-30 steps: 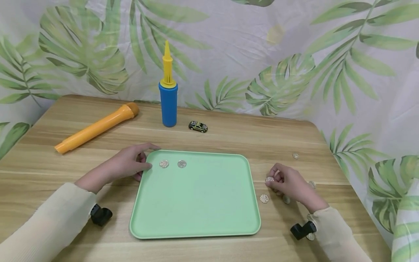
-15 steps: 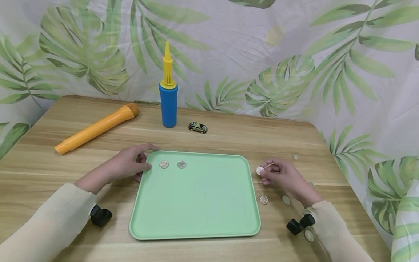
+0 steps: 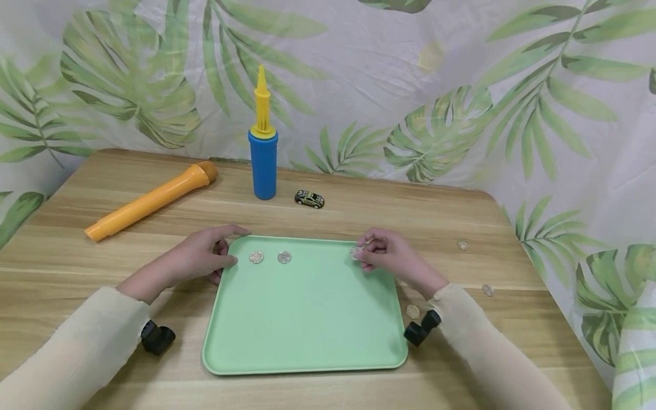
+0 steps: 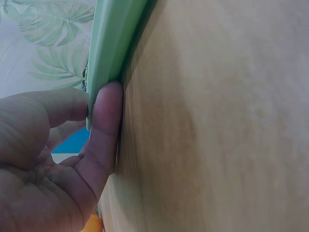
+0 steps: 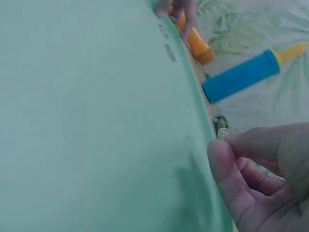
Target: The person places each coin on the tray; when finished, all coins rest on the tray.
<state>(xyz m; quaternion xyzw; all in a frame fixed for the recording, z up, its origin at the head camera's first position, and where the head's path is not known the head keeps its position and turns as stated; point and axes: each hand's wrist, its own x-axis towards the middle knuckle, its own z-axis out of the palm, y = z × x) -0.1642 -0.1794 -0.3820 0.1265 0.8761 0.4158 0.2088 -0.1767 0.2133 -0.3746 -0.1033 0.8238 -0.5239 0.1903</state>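
Two coins [image 3: 270, 257] lie at the tray's [image 3: 307, 341] 11 o'clock; right hand [image 3: 389, 256] pinches a third coin [image 3: 356, 252]; left hand [image 3: 197, 256] grips the tray rim.

A light wooden table [image 3: 359, 219] with rounded corners stands against a wrinkled white cloth backdrop [image 3: 359, 68] printed with green palm leaves, which hangs behind it and along its right side.
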